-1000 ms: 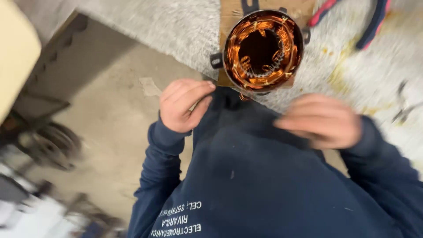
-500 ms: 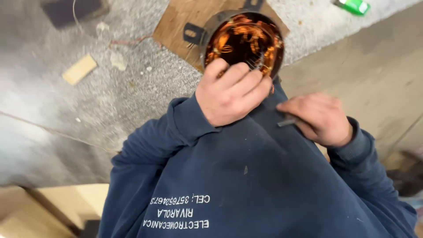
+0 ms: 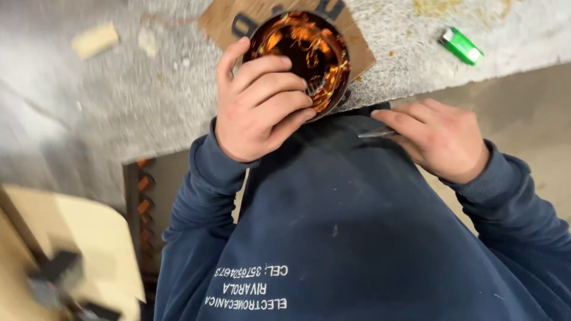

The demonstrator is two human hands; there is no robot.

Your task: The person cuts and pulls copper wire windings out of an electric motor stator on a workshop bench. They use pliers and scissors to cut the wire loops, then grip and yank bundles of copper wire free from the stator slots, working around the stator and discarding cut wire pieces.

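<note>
Round dark motor stator with copper windings [image 3: 306, 56]: now gripped at its rim by the left hand [image 3: 256, 104], shifted there from the sweatshirt. A thin grey metal tool [image 3: 376, 133] is pinched in the right hand [image 3: 437, 139], brought closer; winding work is judged ready.

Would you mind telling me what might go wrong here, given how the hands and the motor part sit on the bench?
The round motor housing sits at the bench edge, steadied only by the left hand; it might slip off. The fingers lie over the copper windings, so wire ends could scratch them. The thin metal tool in the right hand points toward the body.
</note>
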